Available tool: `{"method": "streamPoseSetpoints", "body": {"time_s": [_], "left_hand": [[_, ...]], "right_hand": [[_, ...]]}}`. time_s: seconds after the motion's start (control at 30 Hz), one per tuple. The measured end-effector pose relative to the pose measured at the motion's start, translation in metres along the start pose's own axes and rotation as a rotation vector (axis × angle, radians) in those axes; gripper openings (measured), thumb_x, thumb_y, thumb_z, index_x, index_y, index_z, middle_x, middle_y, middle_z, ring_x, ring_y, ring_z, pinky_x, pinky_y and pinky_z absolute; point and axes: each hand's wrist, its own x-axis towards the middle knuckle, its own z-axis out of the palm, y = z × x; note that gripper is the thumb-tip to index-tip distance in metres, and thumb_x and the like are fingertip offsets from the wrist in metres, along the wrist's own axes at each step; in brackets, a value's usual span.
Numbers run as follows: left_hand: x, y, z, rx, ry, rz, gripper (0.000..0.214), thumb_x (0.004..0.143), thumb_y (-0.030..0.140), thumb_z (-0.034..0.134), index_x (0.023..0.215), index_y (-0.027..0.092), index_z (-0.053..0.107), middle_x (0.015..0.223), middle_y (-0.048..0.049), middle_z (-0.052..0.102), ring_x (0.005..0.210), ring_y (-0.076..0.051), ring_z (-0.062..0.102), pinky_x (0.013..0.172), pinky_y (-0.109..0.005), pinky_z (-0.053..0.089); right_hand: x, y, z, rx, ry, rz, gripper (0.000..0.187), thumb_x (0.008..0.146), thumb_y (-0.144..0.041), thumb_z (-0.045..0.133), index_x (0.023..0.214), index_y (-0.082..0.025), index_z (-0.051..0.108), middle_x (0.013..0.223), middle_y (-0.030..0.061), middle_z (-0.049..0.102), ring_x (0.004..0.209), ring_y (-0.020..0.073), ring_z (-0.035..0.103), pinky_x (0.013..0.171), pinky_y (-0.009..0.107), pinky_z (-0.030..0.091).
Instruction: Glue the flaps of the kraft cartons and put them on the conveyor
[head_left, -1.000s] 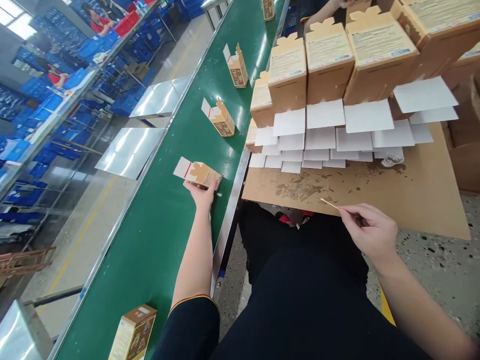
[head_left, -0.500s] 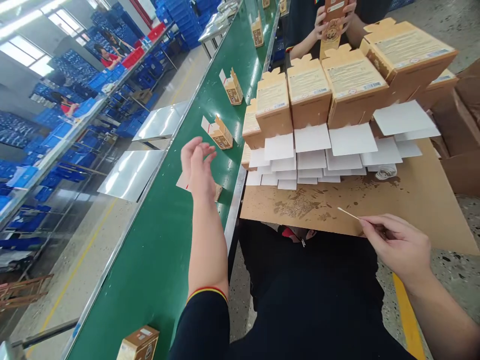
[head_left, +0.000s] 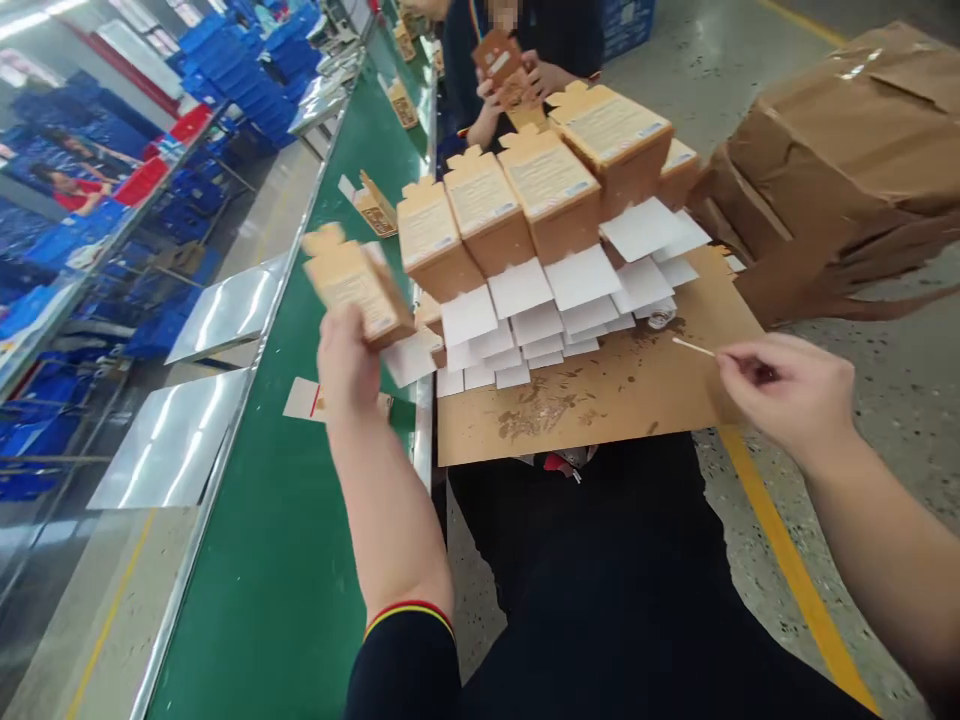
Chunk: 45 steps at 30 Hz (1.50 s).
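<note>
My left hand [head_left: 349,360] is closed around a small tan cardboard box [head_left: 358,290], held above the green belt beside the stack. The box is slightly blurred; its notched top flap stands up and a white flap hangs from its lower end. In my right hand [head_left: 787,390], a thin stick with a white tip, a cotton swab [head_left: 694,346], is pinched between thumb and fingers and points left. Between my hands sit stacked tan boxes [head_left: 491,205], their white flaps [head_left: 517,290] sticking out toward me. They rest on a brown cardboard sheet [head_left: 645,390] with dark stains.
The green conveyor belt [head_left: 247,570] runs along my left, carrying open boxes [head_left: 375,208]. Across the stack, a co-worker's hands hold a brown box [head_left: 499,60]. A large brown carton [head_left: 862,150] stands at right. Metal plates [head_left: 180,430] lie beyond the belt.
My left hand, empty before, now holds a box raised off the belt. The view has swung to the right, bringing the large carton in. My right hand keeps its pinch on the swab.
</note>
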Motion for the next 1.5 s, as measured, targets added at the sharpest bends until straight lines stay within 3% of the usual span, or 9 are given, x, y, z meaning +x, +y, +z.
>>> {"method": "streamPoseSetpoints", "body": {"time_s": [0.13,0.27,0.37,0.5,0.63,0.8,0.97,1.1,1.5], "left_hand": [[-0.077,-0.002,-0.03,-0.158,-0.057,-0.031,0.059,0.085,0.054,0.09,0.137,0.029,0.076,0.154,-0.0083,0.076,0.161,-0.039,0.06,0.13,-0.057,0.057],[-0.154,-0.037,-0.016,-0.145,-0.05,-0.199,0.081,0.075,0.056,0.103,0.146,0.032,0.073,0.162,-0.0128,0.071,0.164,-0.041,0.057,0.131,-0.058,0.055],[-0.183,-0.071,0.001,-0.093,-0.042,-0.253,0.088,0.072,0.059,0.107,0.147,0.032,0.07,0.158,-0.0147,0.073,0.159,-0.038,0.062,0.133,-0.056,0.052],[-0.193,-0.096,0.009,-0.041,-0.018,-0.229,0.099,0.067,0.06,0.111,0.147,0.031,0.062,0.15,-0.0156,0.074,0.147,-0.036,0.071,0.127,-0.054,0.057],[-0.197,-0.097,0.007,0.038,-0.064,-0.24,0.096,0.068,0.062,0.11,0.141,0.029,0.057,0.143,-0.0147,0.075,0.138,-0.035,0.076,0.123,-0.054,0.06],[-0.199,-0.093,0.006,0.133,-0.115,-0.23,0.102,0.069,0.073,0.105,0.144,0.03,0.052,0.147,-0.0154,0.071,0.143,-0.036,0.073,0.124,-0.055,0.06],[-0.197,-0.09,0.004,0.145,-0.144,-0.226,0.099,0.071,0.069,0.105,0.143,0.029,0.051,0.146,-0.016,0.072,0.14,-0.035,0.075,0.122,-0.056,0.061],[-0.202,-0.088,0.005,0.197,-0.129,-0.219,0.091,0.071,0.063,0.106,0.139,0.026,0.057,0.143,-0.0174,0.074,0.136,-0.036,0.077,0.122,-0.057,0.06],[-0.22,-0.084,0.013,0.418,-0.105,-0.22,0.068,0.074,0.048,0.103,0.127,0.022,0.07,0.131,-0.0183,0.08,0.129,-0.04,0.08,0.118,-0.06,0.062]], "right_hand": [[0.039,0.014,0.008,-0.215,-0.271,0.037,0.02,0.093,-0.019,0.061,0.079,-0.02,0.075,0.077,0.0074,0.071,0.074,0.0192,0.066,0.071,0.03,0.05],[0.071,0.021,0.029,-0.365,-0.523,-0.014,0.025,0.099,-0.017,0.057,0.081,-0.017,0.073,0.085,0.0125,0.07,0.079,0.0219,0.063,0.074,0.033,0.048],[0.083,0.031,0.034,-0.408,-0.577,-0.07,0.026,0.1,-0.016,0.056,0.085,-0.014,0.076,0.086,0.0141,0.07,0.079,0.0235,0.063,0.074,0.035,0.048],[0.065,0.034,0.028,-0.323,-0.419,-0.074,0.023,0.097,-0.019,0.059,0.083,-0.018,0.077,0.082,0.0116,0.071,0.077,0.0249,0.065,0.07,0.037,0.049],[0.002,-0.01,0.043,0.065,-0.272,-0.116,0.022,0.102,-0.024,0.063,0.09,-0.023,0.082,0.075,0.0039,0.073,0.065,0.02,0.064,0.06,0.034,0.051],[-0.066,-0.093,0.103,0.41,-0.424,-0.171,0.027,0.105,-0.013,0.061,0.091,-0.025,0.08,0.078,0.0028,0.072,0.066,0.0171,0.062,0.063,0.031,0.053],[-0.076,-0.112,0.141,0.39,-0.513,-0.242,0.03,0.105,-0.009,0.056,0.084,-0.023,0.074,0.077,0.0037,0.063,0.071,0.0189,0.058,0.069,0.032,0.051],[-0.071,-0.104,0.134,0.368,-0.505,-0.222,0.029,0.105,-0.01,0.056,0.086,-0.022,0.075,0.079,0.0046,0.064,0.071,0.0194,0.059,0.068,0.032,0.051],[-0.072,-0.084,0.07,0.4,-0.334,0.042,0.024,0.104,-0.021,0.066,0.087,-0.027,0.082,0.07,0.0006,0.067,0.057,0.015,0.055,0.056,0.032,0.051]]}}
